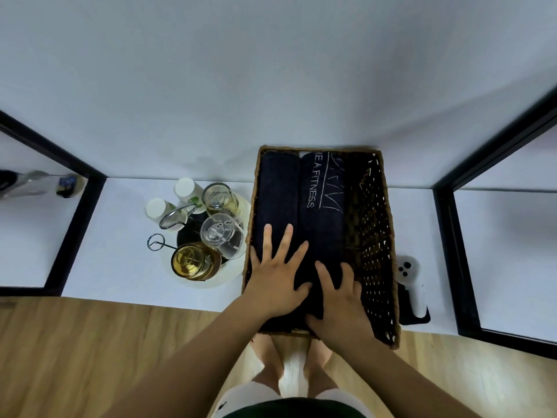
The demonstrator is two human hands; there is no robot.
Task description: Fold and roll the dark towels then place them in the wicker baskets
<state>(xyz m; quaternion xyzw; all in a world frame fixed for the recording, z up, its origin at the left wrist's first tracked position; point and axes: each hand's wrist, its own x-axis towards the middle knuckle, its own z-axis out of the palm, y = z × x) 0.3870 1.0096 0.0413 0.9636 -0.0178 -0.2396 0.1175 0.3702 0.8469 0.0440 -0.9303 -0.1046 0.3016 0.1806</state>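
Note:
A rectangular wicker basket (380,236) stands on the white shelf, reaching back to the wall. Two rolled dark towels lie lengthwise inside it: a plain one (275,188) on the left and one with white "FITNESS" lettering (321,188) in the middle. The basket's right third shows bare weave. My left hand (277,273) lies flat with fingers spread across the near ends of both rolls. My right hand (337,303) presses on the near end of the lettered roll, fingers slightly curled over it.
A round tray (229,276) left of the basket holds glass jars, white-capped bottles and wire holders. A white controller (411,279) rests on a black pad to the right. Black frame posts (75,230) bound the shelf on both sides. Wooden floor lies below.

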